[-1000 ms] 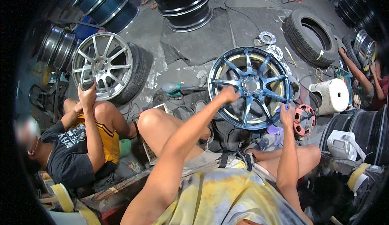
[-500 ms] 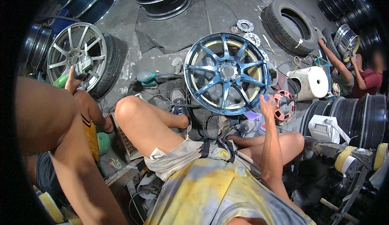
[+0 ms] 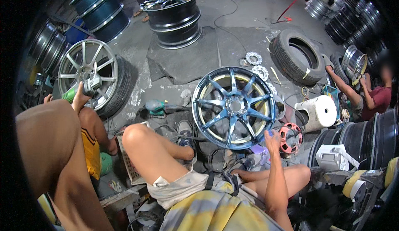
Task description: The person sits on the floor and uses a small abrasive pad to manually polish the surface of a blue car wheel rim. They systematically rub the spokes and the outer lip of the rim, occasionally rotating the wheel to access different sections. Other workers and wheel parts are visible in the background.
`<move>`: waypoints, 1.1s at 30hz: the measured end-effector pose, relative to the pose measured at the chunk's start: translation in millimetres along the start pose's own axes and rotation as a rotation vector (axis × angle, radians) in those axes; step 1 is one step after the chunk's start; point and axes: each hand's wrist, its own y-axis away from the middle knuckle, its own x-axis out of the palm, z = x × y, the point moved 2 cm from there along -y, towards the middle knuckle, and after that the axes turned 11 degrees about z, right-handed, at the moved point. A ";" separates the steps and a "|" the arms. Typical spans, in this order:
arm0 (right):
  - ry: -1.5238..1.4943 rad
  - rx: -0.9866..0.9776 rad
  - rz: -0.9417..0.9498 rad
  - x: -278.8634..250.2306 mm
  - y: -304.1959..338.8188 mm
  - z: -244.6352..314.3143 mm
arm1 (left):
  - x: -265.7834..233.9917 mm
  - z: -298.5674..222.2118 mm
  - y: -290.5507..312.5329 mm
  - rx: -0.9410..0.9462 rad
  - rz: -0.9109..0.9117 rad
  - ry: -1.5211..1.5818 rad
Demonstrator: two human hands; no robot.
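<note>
**Blue rim on the floor: work in progress, finish uneven**

Far left, a co-worker's hand (image 3: 79, 100) holds a green-handled power tool (image 3: 83, 88) against a silver wheel (image 3: 87, 75) that is propped upright in its tyre. This is separate work and is not assessed here.

The person's left arm (image 3: 45, 148) is raised close to the camera at the left edge. The left hand itself is out of the picture, so its state cannot be reported.

The blue rim (image 3: 235, 106) stands centre frame on the concrete, just beyond the person's bent knees. It is tilted back with its face towards the camera. The spokes and outer lip show a dark, glossy blue. The inner barrel behind the spokes is yellowish, and the hub is bare grey metal. My judgement is that the face is largely coated or polished, while the barrel and hub still need attention. The stage cannot be fixed more closely than that.

The right hand (image 3: 272, 139) is raised at the rim's lower right edge, with the fingers loosely curled. Whether it touches the lip or grips some small item cannot be told.

Just right of that hand lies a red perforated disc (image 3: 291, 137). Beyond it are a white drum (image 3: 318, 112) and a loose tyre (image 3: 299, 54).
</note>
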 end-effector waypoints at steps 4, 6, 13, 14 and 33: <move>0.068 0.024 -0.081 12.1 12.1 -10.7 | -8.0 8.7 2.3 -0.002 0.077 0.171; 0.166 0.074 -0.156 19.7 15.2 -32.2 | -18.0 5.2 -2.2 -0.052 0.118 0.296; 0.072 -0.232 -0.146 23.7 8.7 -11.0 | -29.9 51.1 25.3 -0.193 0.260 0.817; 0.122 -0.226 -0.187 12.3 -1.9 -3.5 | -45.1 50.9 -7.3 -0.247 0.239 0.957; -0.921 0.276 0.457 -19.4 6.7 93.3 | -631.2 118.4 -243.0 0.244 -0.176 2.397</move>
